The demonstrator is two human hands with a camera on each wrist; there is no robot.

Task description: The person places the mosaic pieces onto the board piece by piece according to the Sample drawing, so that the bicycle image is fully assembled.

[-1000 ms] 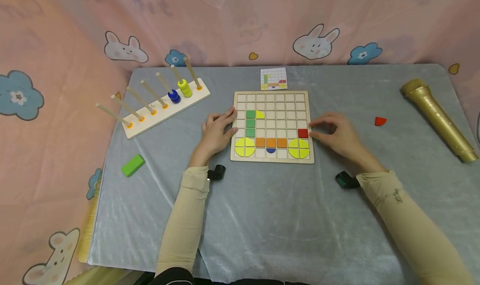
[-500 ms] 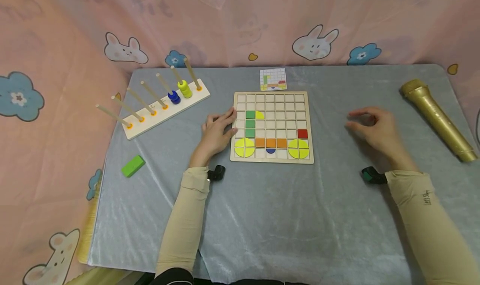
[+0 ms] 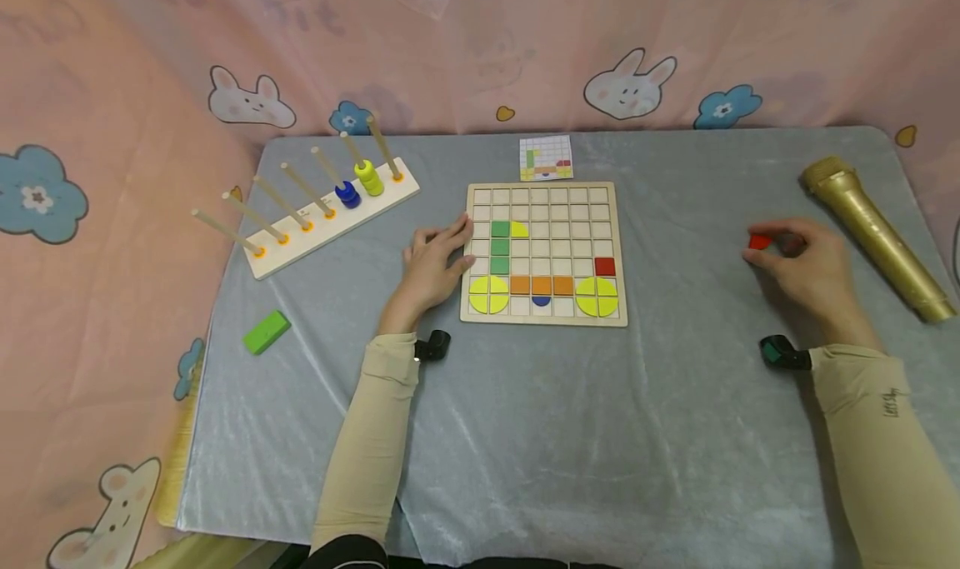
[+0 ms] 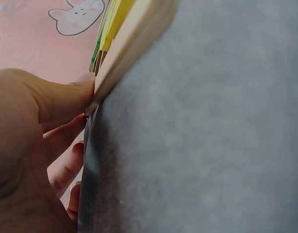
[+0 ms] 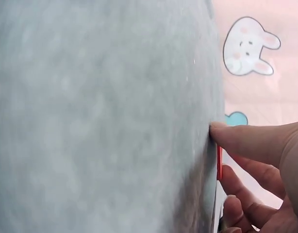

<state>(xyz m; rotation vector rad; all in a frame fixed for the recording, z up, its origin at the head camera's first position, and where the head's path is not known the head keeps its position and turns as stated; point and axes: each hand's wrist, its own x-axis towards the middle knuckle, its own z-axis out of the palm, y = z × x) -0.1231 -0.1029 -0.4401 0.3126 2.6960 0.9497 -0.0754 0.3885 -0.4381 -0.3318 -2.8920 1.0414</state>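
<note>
A square wooden grid board (image 3: 619, 219) lies mid-table, holding green, yellow, orange, blue and red pieces in some cells. My left hand (image 3: 431, 269) rests against its left edge; the left wrist view shows the thumb (image 4: 66, 97) touching the board's side. Farther right, my right hand (image 3: 813, 273) pinches a small red quarter-circle piece (image 3: 760, 242) between thumb and index finger, low at the cloth. In the right wrist view only a thin edge of the red piece (image 5: 219, 162) shows between the fingers.
Behind the board lies a small pattern card (image 3: 546, 158). A pegged wooden stand (image 3: 337, 219) with blue and yellow rings is at the back left, a green block (image 3: 266, 331) in front of it. A gold microphone (image 3: 877, 236) lies at the far right.
My right hand has moved right, away from the board's right edge, and has taken hold of the red piece on the cloth. The left hand has stayed at the board.
</note>
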